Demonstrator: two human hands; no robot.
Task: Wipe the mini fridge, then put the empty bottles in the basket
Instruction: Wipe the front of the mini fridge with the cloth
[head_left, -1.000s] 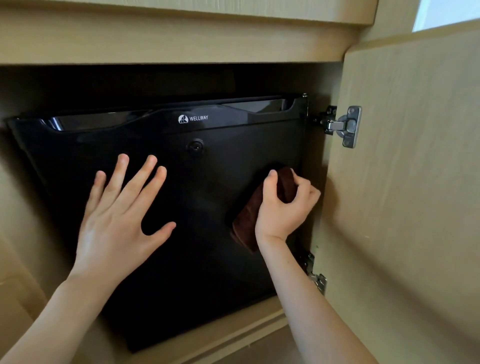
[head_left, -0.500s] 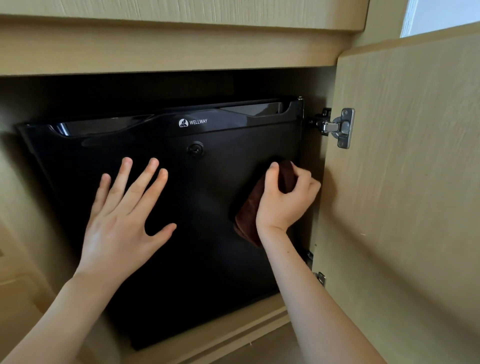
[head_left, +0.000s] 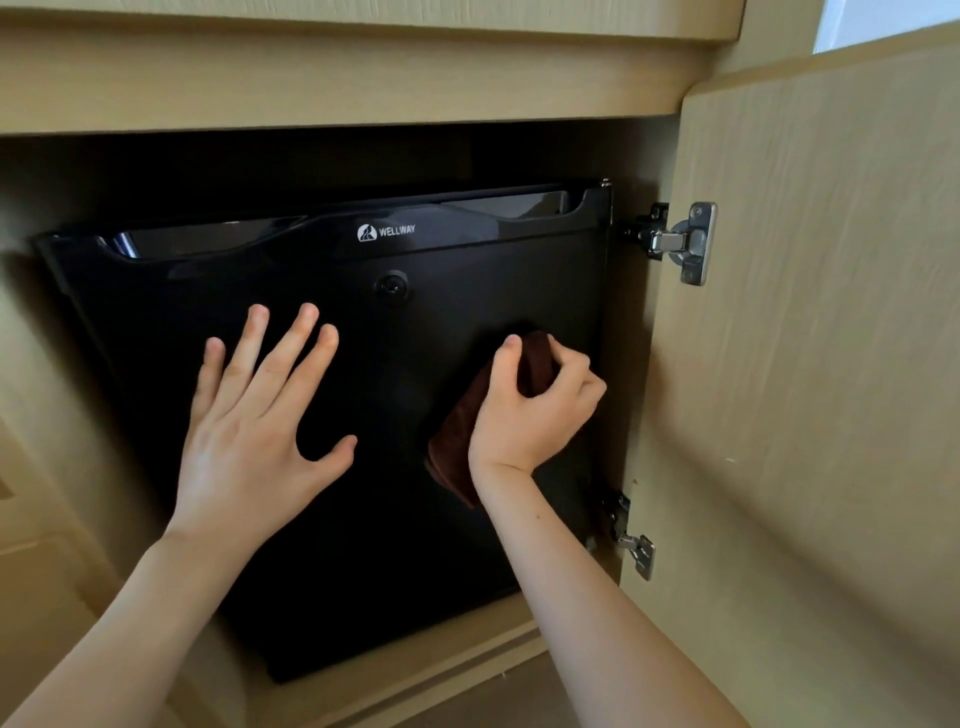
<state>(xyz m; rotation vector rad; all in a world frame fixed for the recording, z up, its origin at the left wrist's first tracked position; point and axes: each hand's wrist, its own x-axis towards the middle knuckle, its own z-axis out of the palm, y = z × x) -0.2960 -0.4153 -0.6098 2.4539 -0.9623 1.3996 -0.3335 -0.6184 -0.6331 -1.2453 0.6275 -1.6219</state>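
A black mini fridge (head_left: 395, 561) with a white WELLWAY logo sits inside a light wood cabinet, its door closed. My left hand (head_left: 249, 436) lies flat on the fridge door, fingers spread, holding nothing. On the right part of the door my right hand (head_left: 535, 410) grips a dark brown cloth (head_left: 457, 447) and presses it against the black surface. Part of the cloth hangs below my palm. No bottles or basket are in view.
The cabinet door (head_left: 821, 364) stands open at the right, with a metal hinge (head_left: 685, 241) at its top and a second hinge (head_left: 631, 540) lower down. A wood shelf edge (head_left: 337, 78) runs above the fridge and a wood sill (head_left: 426, 670) below.
My right hand with the cloth has slid slightly left along the fridge door. The view has tilted upward a little. My left hand stays flat in the same place.
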